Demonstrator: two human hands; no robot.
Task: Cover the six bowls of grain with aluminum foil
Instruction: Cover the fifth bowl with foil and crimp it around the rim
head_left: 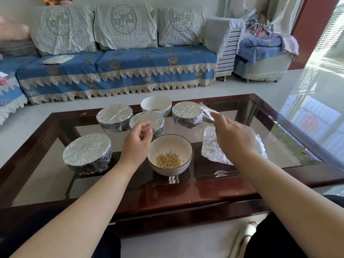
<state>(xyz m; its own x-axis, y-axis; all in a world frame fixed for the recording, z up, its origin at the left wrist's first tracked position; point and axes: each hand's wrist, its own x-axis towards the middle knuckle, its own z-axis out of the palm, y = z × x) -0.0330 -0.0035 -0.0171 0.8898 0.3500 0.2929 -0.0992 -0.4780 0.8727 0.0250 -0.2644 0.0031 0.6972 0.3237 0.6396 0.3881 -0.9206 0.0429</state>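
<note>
Right hand (231, 134) pinches foil sheet (207, 113); left hand (138, 138) hovers loosely curled

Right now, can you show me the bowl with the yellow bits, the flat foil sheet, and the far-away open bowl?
Near open bowl (170, 146): head view, inner white wall above the grain.
Flat foil sheet (211, 146): head view, bare left part.
Far open bowl (156, 102): head view, inner wall.

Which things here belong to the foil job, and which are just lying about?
Job: four foil-covered bowls, e.g.; open brown-rimmed white bowl of grain; open plain white bowl; flat foil sheet; crumpled foil piece held by right hand.
Lying about: blue sofa; armchair.
</note>
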